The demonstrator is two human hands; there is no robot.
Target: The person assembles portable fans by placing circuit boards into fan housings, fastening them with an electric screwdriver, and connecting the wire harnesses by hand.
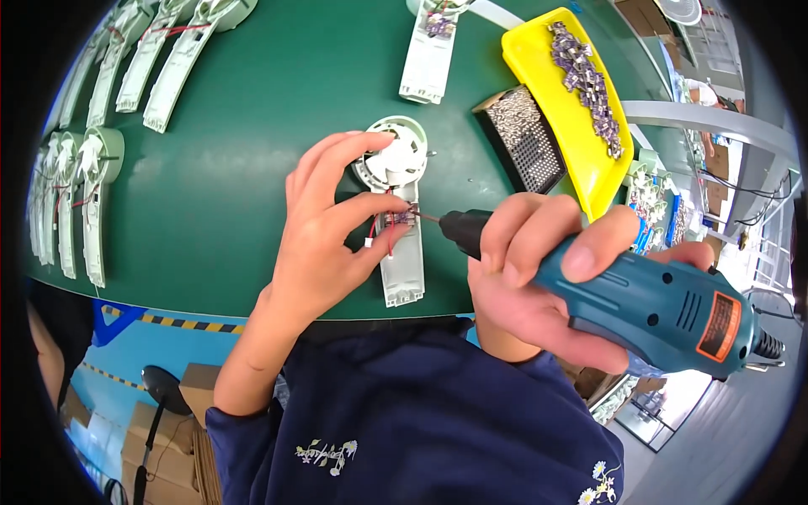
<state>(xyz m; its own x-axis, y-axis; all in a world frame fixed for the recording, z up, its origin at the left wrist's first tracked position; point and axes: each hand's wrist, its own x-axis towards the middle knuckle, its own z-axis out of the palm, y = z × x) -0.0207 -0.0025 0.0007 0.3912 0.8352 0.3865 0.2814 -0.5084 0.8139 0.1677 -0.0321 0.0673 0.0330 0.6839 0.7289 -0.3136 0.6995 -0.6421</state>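
A half shell of a white handheld fan (405,273), round head away from me, lies on the green table before me. White fan blades (399,160) sit in its head. My left hand (324,215) pinches a small purple circuit board (399,217) in the handle between thumb and index finger, while another finger rests on the round head. Red wires with a white plug (369,241) hang beside the board. My right hand (555,269) is wrapped round a teal electric screwdriver (644,303). Its thin bit points left, with the tip at the board.
A yellow tray (599,189) holds a row of purple circuit boards. Beside it stands a black box of screws (522,139). Another fan shell (427,63) lies at the far middle, and several more shells (101,168) line the left. The table's near edge runs just below my work.
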